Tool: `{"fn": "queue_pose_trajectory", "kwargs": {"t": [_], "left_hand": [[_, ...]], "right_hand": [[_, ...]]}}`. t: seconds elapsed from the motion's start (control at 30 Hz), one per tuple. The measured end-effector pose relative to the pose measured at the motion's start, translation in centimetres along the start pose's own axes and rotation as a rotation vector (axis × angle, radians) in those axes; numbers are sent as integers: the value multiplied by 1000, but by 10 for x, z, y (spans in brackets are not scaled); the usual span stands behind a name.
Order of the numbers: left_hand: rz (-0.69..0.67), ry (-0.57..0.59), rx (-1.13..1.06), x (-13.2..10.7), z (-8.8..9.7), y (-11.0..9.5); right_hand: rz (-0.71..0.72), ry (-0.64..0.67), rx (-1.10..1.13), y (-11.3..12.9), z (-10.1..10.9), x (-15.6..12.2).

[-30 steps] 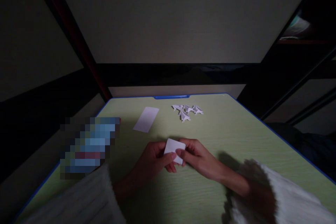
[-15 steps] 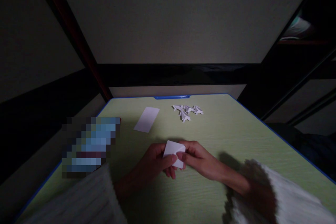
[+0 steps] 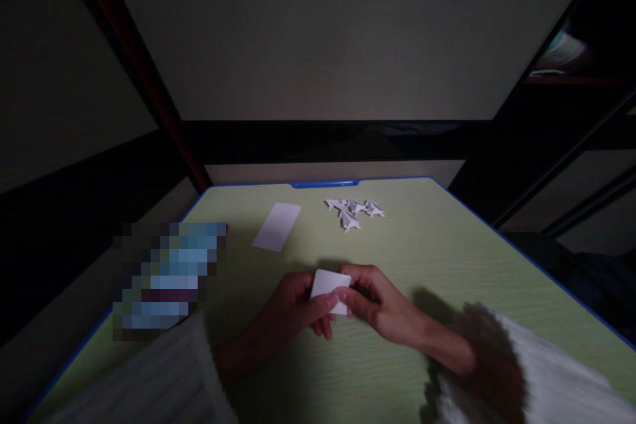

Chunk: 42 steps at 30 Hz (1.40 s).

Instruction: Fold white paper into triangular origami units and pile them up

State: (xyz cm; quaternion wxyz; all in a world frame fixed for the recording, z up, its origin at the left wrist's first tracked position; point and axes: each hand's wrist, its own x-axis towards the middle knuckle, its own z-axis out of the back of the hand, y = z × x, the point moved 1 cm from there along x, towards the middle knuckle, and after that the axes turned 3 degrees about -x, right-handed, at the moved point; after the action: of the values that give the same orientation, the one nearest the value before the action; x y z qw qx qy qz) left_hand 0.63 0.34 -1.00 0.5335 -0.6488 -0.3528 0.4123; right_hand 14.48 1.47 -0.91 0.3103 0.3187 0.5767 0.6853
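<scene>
A small folded square of white paper (image 3: 328,281) is held between both hands, just above the table near its middle. My left hand (image 3: 291,311) grips the left side, thumb lying across the front and fingers behind. On the right side my right hand (image 3: 380,301) pinches the same paper, its thumb tip close to the left thumb. The fingers behind the paper are partly hidden. Farther back lie several folded white paper figures (image 3: 350,220), shaped like small frogs, in a cluster. Left of them rests a flat white sheet of paper (image 3: 277,227).
The pale green table (image 3: 447,265) has a blue rim and a blue handle piece (image 3: 325,183) at its far edge. A blurred-out bluish flat object (image 3: 181,271) lies at the left edge. A panelled wall stands behind the table.
The folded paper has tilted and turned slightly in my hands, its top edge now more level. Both hands stay in nearly the same place.
</scene>
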Motion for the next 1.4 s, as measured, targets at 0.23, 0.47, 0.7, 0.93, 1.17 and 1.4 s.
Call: {"fn": "queue_pose_trajectory", "kwargs": {"t": [0.23,0.47,0.7,0.93,1.17,1.4], "left_hand": [[-78,-89,-36,2,5,2],[-63,-118,-25,3,5,0],[-42,-91,13,1,3,3],[-37,-79,8,0,2,0],[-52,-44,-30,1,2,-1],[-59,-116,-19,3,1,-1]], "right_hand": [[4,-4,123,2,1,5],[49,109,186,6,0,6],[16,115,220,2,1,3],[-8,123,255,3,1,5],[-48,10,281,-2,4,6],[-56,-18,201,1,4,6]]}}
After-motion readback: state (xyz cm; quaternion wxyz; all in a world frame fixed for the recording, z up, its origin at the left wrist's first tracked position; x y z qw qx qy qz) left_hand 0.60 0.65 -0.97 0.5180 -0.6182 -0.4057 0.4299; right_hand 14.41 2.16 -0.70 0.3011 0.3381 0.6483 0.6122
